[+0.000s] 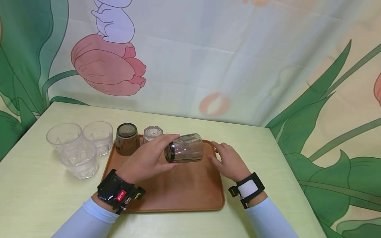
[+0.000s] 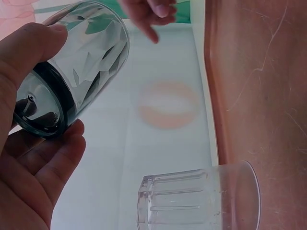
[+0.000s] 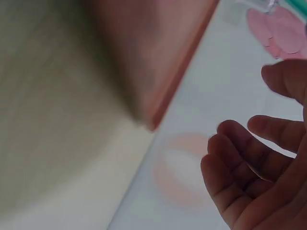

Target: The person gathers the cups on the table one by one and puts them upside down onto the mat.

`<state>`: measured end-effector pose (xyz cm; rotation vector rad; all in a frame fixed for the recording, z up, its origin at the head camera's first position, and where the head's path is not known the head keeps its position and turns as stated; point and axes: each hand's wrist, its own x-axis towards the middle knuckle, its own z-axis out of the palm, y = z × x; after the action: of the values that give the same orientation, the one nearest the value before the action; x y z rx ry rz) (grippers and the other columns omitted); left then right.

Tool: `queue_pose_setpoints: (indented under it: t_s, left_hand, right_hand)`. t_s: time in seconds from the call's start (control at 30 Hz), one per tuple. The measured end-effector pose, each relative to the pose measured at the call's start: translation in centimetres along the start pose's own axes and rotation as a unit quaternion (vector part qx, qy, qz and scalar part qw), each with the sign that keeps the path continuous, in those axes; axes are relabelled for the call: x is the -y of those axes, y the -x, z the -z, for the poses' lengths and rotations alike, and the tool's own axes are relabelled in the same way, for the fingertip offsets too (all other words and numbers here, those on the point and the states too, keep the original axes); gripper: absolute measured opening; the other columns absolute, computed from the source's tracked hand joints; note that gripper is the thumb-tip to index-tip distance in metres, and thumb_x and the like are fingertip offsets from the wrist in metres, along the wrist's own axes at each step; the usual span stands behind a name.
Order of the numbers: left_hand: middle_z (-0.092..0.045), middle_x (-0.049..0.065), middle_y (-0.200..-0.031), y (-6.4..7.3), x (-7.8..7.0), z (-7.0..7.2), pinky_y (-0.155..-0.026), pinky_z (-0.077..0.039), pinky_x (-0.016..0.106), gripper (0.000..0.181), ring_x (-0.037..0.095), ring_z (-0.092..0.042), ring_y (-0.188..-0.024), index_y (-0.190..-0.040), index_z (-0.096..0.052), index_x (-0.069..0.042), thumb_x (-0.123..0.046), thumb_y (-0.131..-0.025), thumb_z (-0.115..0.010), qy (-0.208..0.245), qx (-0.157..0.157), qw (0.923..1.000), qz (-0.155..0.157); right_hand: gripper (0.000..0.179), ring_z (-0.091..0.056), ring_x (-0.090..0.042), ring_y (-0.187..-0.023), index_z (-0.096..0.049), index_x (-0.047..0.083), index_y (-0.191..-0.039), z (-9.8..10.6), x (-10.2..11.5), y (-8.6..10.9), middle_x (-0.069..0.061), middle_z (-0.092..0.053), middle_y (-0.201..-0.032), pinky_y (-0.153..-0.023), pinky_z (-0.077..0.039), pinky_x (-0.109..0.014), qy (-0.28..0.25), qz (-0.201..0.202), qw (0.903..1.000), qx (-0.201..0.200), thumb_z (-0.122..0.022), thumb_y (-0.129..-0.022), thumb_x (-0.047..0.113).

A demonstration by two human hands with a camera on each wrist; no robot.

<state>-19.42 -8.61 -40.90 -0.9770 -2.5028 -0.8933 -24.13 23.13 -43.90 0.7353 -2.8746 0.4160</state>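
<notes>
My left hand (image 1: pixel 146 162) grips a grey-tinted glass tumbler (image 1: pixel 189 147) near its thick base, thumb on one side and fingers on the other. The tumbler lies sideways in the air above a brown tray (image 1: pixel 190 188), its mouth toward the right; in the left wrist view it looks empty. By the tray's right edge is my right hand (image 1: pixel 230 163), its fingers loosely spread with nothing in them. Upside down at the tray's back left stand another dark tumbler (image 1: pixel 127 140) and a clear glass (image 1: pixel 152 133), the latter partly hidden by my left hand.
Left of the tray, three clear glasses stand mouth up on the pale table: a back one (image 1: pixel 63 134), one beside the tray (image 1: pixel 99 137) and a front one (image 1: pixel 80 160). A printed curtain (image 1: pixel 184 66) hangs behind the table.
</notes>
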Motion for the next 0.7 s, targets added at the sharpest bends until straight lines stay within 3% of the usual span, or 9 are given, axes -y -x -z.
queue_pose_setpoints:
  t_s: [0.13,0.27,0.37,0.7]
  left_hand:
    - [-0.053,0.007,-0.141,0.0,0.1,-0.1,-0.102,-0.052,0.039,0.083,0.021,-0.058,-0.124,-0.15,-0.042,-0.013,-0.032,-0.081,-0.084,0.004,-0.002,1.0,-0.001]
    - [-0.053,0.006,-0.142,0.0,0.1,-0.1,-0.103,-0.051,0.039,0.082,0.02,-0.058,-0.124,-0.149,-0.042,-0.012,-0.033,-0.082,-0.083,0.007,-0.001,1.0,0.002]
    - [-0.053,0.006,-0.142,0.0,0.1,-0.1,-0.103,-0.051,0.038,0.082,0.02,-0.058,-0.124,-0.15,-0.041,-0.013,-0.033,-0.082,-0.083,0.006,0.001,1.0,0.004]
    - [-0.053,0.006,-0.142,-0.1,0.0,0.0,-0.104,-0.051,0.039,0.081,0.02,-0.057,-0.125,-0.15,-0.041,-0.013,-0.035,-0.083,-0.082,0.003,0.003,1.0,0.006]
  right_hand:
    - [0.049,-0.053,-0.018,-0.074,-0.052,0.002,-0.142,-0.9,-1.1,0.0,-0.005,-0.059,-0.081,-0.068,-0.048,-0.034,0.03,-0.03,0.9979,0.05,-0.059,-0.1,0.026]
    - [0.047,-0.061,-0.018,-0.079,-0.052,0.002,-0.143,-1.8,-1.9,0.1,-0.006,-0.066,-0.087,-0.077,-0.054,-0.04,0.058,-0.038,0.9937,0.088,-0.057,-0.101,0.023]
    - [0.045,-0.063,-0.018,-0.081,-0.053,0.003,-0.141,-2.7,-2.5,0.2,-0.007,-0.068,-0.091,-0.079,-0.055,-0.04,0.081,-0.027,0.9913,0.1,-0.056,-0.101,0.022]
    - [0.043,-0.06,-0.017,-0.06,-0.052,0.001,-0.142,-3.9,-2.7,0.4,-0.001,-0.056,-0.064,-0.06,-0.055,-0.039,0.165,0.03,0.9794,0.112,-0.051,-0.104,0.021]
